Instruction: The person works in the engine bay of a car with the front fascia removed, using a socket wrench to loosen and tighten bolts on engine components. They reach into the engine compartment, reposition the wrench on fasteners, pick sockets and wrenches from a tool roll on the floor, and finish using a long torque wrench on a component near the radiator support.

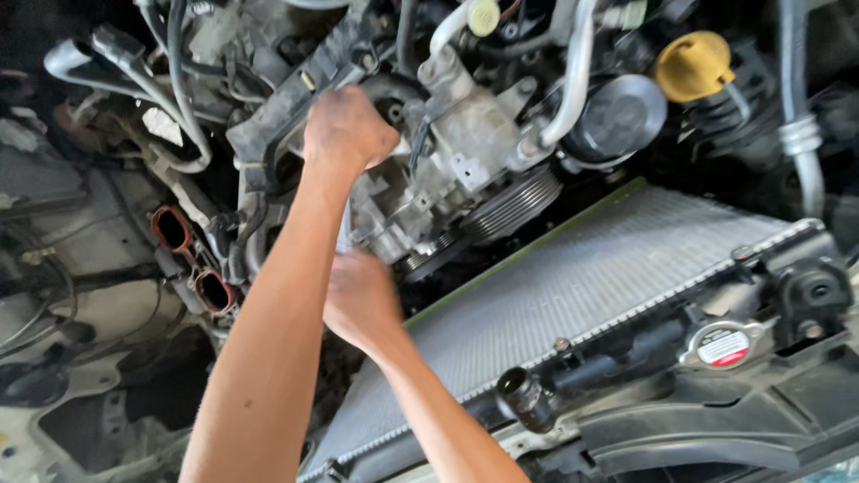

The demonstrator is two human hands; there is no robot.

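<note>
I look down into an open engine bay. My left hand (347,132) reaches in from the lower left, its fingers curled over the top of a grey metal engine unit (465,148) beside a black bracket (291,98). Below it, my right hand (360,300) is closed around the lower end of a slim silvery tool shaft (344,234) that runs up toward my left hand. The upper end of the tool is hidden under my left hand. A ribbed belt pulley (519,204) sits just right of the hands.
A grey finned radiator (582,286) slopes across the lower right, with a round cap (723,344) and an open hose neck (521,392). A yellow filler cap (693,64) is upper right. Hoses, cables and two orange-rimmed ports (192,259) crowd the left.
</note>
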